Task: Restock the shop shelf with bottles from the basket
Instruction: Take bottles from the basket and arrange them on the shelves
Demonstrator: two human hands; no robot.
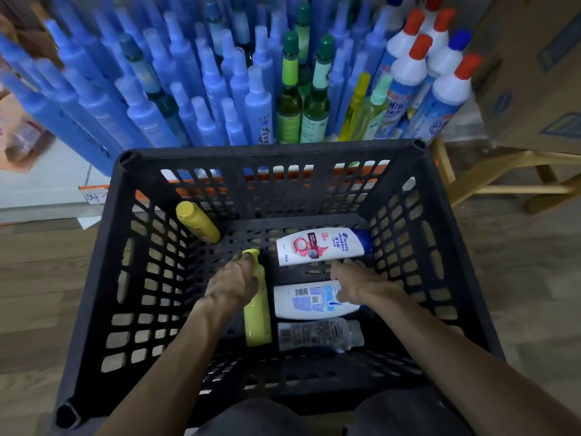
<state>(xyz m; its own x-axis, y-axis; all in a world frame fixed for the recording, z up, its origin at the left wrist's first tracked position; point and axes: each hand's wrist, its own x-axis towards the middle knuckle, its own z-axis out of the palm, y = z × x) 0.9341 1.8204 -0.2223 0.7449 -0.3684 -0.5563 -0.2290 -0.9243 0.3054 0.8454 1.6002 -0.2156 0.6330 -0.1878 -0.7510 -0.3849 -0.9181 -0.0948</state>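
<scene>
Black basket (pixel 103 278) – L hand (pixel 231 286) grips yellow bottle (pixel 258 322), R hand (pixel 358 286) fingers spread on white bottle (pixel 308 302).

Basket (pixel 94 278): black plastic, grid of slotted openings.
Bottle under left hand (pixel 257 322): plain yellow-green.
Leaning bottle (pixel 197 221): deeper yellow, plain.
Upper shampoo bottle (pixel 317 247): white, pink-red swirl graphic, dark blue cap.
Lower shampoo bottle (pixel 311 302): white, blue printed label, black barcode.
Clear bottle (pixel 317 335): transparent, grey-black print.
Shelf bottles, main block (pixel 204 89): blue throughout.
Green bottles (pixel 289 111): green glass, dark green caps, lighter green labels.
Right shelf bottles (pixel 446 96): white, red-orange caps, blue labels.
Shelf edge (pixel 94 188): orange strip.
</scene>
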